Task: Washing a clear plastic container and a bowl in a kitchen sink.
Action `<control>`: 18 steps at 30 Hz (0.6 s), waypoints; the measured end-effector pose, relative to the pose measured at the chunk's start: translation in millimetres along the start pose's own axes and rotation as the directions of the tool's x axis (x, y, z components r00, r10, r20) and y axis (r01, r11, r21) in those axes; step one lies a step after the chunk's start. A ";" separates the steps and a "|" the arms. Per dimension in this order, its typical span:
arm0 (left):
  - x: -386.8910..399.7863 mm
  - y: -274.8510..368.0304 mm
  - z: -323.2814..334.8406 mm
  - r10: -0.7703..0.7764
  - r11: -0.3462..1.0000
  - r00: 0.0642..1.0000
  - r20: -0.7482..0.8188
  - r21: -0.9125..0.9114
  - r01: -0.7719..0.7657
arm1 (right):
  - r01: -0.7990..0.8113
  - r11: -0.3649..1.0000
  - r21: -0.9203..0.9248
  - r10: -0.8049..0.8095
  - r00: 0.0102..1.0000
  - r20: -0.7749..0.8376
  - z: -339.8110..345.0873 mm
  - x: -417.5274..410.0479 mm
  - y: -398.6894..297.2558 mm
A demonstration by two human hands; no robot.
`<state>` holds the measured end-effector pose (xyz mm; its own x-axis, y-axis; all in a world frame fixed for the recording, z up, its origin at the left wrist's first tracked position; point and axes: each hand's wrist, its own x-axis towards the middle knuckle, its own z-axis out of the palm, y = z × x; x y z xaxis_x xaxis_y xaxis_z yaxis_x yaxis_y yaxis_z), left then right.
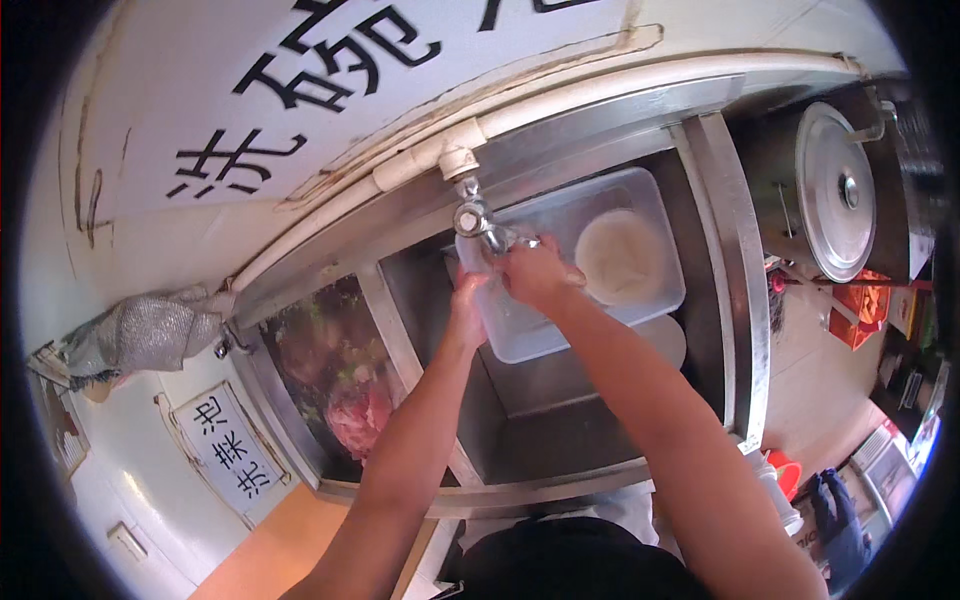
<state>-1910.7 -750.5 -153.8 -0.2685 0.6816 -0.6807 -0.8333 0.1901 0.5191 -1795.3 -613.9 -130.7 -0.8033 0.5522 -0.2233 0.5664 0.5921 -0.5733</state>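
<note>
A translucent plastic tub sits tilted in the right-hand basin of a stainless steel sink. My left hand grips the tub's left side. My right hand is over the tub, right below the chrome tap; its fingers are partly hidden, so whether they hold anything is unclear. A round pale thing, perhaps a bowl or plate, shows within the tub's outline to the right of that hand. Under the tub's lower right corner, another round edge is partly covered.
Pink raw meat lies in the left basin, past a steel divider. A white pipe runs along the wall behind. To the right stands a large pot with a metal lid. A grey cloth hangs at far left.
</note>
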 end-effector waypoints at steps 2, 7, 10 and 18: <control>-3.7 0.1 18.8 0.042 0.999 0.998 -0.045 0.034 -0.040 | 0.029 0.998 -0.054 -0.023 0.994 0.108 -6.4 -6.2 -4.6; -3.7 13.1 32.7 0.172 0.984 0.984 -0.049 0.052 -0.170 | 0.401 0.901 -0.165 -0.278 0.826 0.490 -11.3 -35.8 -9.9; -2.5 6.3 30.8 0.141 0.986 0.982 -0.126 0.107 -0.127 | 0.316 0.939 -0.138 -0.203 0.831 0.517 -5.7 -41.2 -19.9; -3.1 18.6 24.7 0.178 0.983 0.983 -0.052 0.064 -0.174 | 0.229 0.898 -0.375 -0.011 0.865 0.501 -48.9 -40.7 -9.9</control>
<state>-1913.4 -731.6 -129.3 -0.4371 0.6668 -0.6036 -0.7414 0.1129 0.6615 -1759.1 -613.5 -77.4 -0.7938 0.1773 -0.5817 0.3944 0.8782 -0.2706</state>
